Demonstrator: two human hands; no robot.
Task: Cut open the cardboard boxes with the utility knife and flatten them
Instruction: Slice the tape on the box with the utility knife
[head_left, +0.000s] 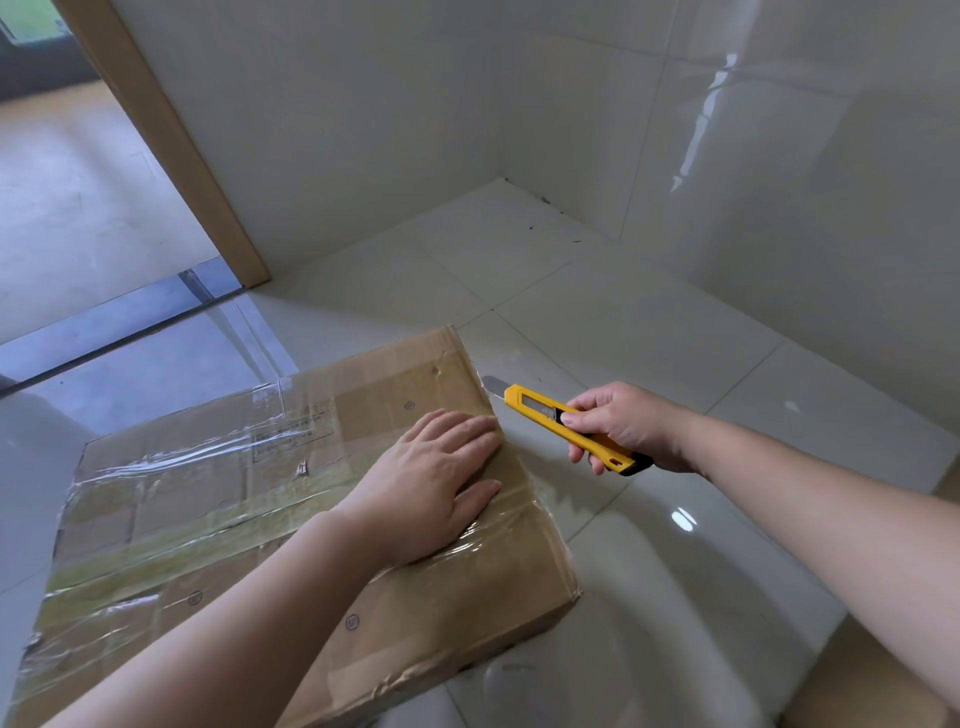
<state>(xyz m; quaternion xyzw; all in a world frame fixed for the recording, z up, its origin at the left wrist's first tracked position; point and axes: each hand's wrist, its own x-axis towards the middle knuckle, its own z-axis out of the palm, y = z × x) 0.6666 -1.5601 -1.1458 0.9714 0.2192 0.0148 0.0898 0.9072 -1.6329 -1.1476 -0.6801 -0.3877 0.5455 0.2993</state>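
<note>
With the cardboard box (291, 519) on the floor (649, 332), left hand (434, 478) flat and released on top, the right hand (621, 423) grasping the utility knife (566, 426) should slice the right-edge tape away from those fingers.

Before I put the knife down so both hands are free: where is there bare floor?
Bare tile floor runs from the cardboard box to the wall corner, past the utility knife. The box top is crowded by the left hand.
</note>
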